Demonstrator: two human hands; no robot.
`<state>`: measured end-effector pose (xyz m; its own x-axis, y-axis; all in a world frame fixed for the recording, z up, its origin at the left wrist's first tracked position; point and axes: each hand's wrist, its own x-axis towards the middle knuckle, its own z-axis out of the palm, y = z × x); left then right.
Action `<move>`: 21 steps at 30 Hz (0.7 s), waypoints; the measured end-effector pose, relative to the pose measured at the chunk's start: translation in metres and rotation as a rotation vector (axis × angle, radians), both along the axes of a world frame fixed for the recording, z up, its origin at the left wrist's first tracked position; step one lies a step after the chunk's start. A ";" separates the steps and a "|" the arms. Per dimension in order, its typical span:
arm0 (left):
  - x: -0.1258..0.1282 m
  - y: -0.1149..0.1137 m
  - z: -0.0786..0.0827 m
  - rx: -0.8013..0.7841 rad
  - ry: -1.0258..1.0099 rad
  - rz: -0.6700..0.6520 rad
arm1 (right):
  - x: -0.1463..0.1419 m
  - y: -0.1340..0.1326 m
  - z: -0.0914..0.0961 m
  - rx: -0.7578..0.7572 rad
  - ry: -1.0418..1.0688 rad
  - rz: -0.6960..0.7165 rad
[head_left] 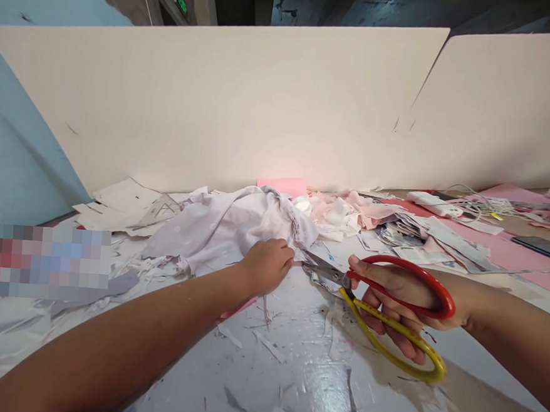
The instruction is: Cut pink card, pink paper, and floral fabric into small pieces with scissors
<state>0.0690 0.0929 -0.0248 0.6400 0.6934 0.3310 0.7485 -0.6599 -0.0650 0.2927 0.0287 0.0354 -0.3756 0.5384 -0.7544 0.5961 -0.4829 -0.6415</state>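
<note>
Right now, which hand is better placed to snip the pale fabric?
Likely the right hand: it holds the scissors, blades pointing toward the pale fabric, while the left hand appears busy gripping the edge.

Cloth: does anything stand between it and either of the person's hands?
Nothing visible stands between the left hand and the cloth, which it grips. The scissors, held in the right hand, extend between that hand and the cloth.
</note>
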 end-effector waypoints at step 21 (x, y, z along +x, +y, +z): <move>-0.003 -0.004 -0.002 0.094 -0.178 -0.011 | -0.010 0.004 -0.011 -0.039 0.112 -0.060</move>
<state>0.0656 0.0890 -0.0264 0.5730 0.6477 0.5022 0.7466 -0.6652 0.0061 0.2830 0.0324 0.0239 -0.4266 0.5333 -0.7305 0.4916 -0.5412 -0.6822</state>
